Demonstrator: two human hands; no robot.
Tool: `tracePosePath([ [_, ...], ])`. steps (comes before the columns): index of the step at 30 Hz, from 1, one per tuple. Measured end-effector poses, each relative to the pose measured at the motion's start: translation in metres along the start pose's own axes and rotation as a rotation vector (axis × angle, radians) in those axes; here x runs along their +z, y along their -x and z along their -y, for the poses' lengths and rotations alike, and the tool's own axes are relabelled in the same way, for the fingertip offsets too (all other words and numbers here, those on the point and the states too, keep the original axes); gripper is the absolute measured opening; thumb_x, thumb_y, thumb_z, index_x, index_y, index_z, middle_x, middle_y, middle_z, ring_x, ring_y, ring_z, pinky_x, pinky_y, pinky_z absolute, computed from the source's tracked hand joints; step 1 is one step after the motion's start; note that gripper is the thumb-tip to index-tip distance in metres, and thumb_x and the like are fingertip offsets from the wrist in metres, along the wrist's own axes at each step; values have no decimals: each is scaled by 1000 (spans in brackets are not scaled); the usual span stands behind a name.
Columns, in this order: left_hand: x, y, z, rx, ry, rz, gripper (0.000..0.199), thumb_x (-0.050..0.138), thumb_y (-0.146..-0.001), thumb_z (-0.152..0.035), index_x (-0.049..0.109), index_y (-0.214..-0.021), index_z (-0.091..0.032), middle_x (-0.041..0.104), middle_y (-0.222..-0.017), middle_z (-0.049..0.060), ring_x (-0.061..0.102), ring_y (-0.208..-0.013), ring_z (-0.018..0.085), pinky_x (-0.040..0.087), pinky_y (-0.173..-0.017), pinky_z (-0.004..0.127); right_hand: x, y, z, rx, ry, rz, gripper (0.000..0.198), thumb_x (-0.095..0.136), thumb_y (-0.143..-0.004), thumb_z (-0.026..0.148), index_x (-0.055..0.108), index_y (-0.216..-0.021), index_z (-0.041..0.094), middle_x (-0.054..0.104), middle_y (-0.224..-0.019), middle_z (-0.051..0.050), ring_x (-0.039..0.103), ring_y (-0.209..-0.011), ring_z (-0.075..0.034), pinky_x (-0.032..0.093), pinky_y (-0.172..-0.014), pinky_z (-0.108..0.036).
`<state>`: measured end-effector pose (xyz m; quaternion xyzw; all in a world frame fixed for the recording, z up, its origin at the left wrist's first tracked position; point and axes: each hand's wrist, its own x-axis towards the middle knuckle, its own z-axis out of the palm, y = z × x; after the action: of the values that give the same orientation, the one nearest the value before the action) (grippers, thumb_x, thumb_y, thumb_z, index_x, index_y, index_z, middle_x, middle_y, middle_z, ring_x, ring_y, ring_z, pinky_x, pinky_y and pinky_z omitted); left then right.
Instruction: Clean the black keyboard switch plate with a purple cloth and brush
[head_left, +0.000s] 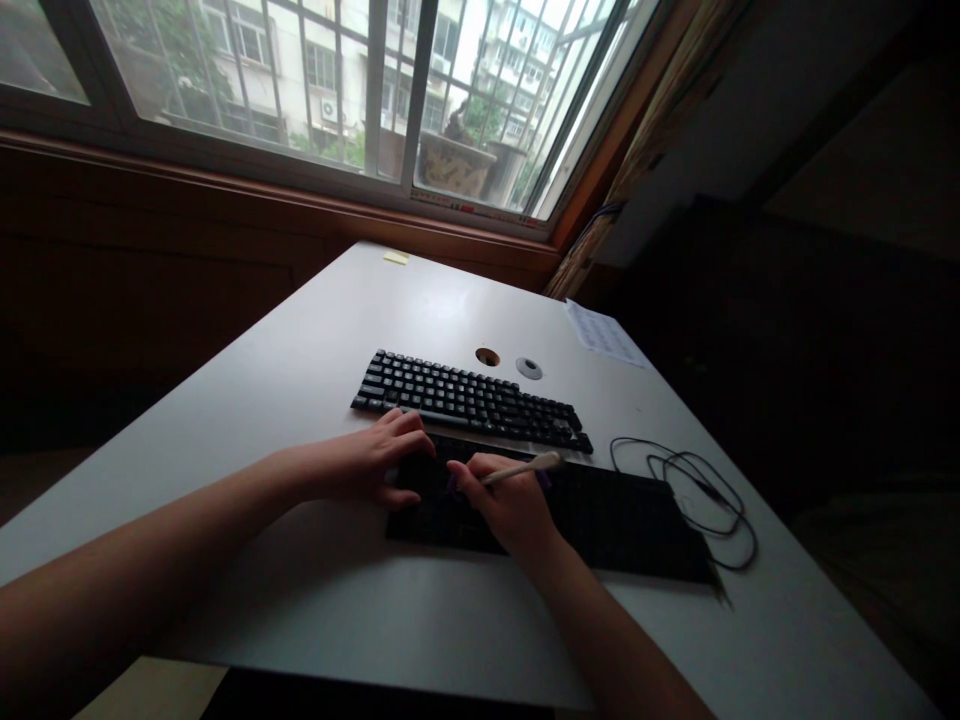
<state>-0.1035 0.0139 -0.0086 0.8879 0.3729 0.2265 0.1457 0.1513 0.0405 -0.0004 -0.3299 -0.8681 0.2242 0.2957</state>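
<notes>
A black keyboard base (622, 520), with its keys not discernible in the dark, lies flat on the white table. My left hand (394, 460) holds the base's left end, thumb lying on its top and fingers bent towards the far edge. Closed over the middle of the base, my right hand (514, 500) grips a thin, pale stick-like tool (536, 463) like a pen. Small purple bits show beside its fingers, too little to name. The tool's working tip is hidden or too dark to see. Just behind the base sits a black set of keyboard keys (465, 395).
A looped black cable (705, 490) lies at the right of the white table (292, 360). Behind the keys are a round cable hole (487, 356) and its grey ring cover (529, 368). Paper sheets (604, 333) and a yellow note (396, 257) lie further back, below a barred window.
</notes>
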Motion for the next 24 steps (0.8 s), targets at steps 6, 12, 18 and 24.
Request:
tracePosePath([
  [6,0,-1,0,21,0,-19,47,77,-82,-36,54,-121,-22,53,-114,9,48,-101,27,48,-87,43,-1,0,0,11,-49,50,50,53,-102,44,44,-59,21,47,-56,4,44,-52,-10,31,-56,-25],
  [12,0,1,0,3,8,-14,50,80,-81,-33,54,-122,-23,53,-116,9,48,-103,28,48,-90,43,-1,0,0,20,-47,38,50,53,-102,45,48,-59,20,51,-56,3,46,-53,-10,34,-56,-25],
  [18,-1,1,-1,-1,10,-16,48,78,-82,-35,55,-122,-22,53,-117,10,48,-103,28,49,-89,43,-1,0,-1,43,-70,5,48,55,-101,45,52,-61,20,54,-57,3,49,-54,-11,36,-56,-24],
  [24,1,1,1,15,14,-21,49,79,-82,-35,55,-123,-23,53,-117,10,48,-102,28,49,-89,43,-2,0,0,64,-116,52,50,55,-101,48,51,-59,20,52,-55,3,48,-52,-11,36,-53,-24],
])
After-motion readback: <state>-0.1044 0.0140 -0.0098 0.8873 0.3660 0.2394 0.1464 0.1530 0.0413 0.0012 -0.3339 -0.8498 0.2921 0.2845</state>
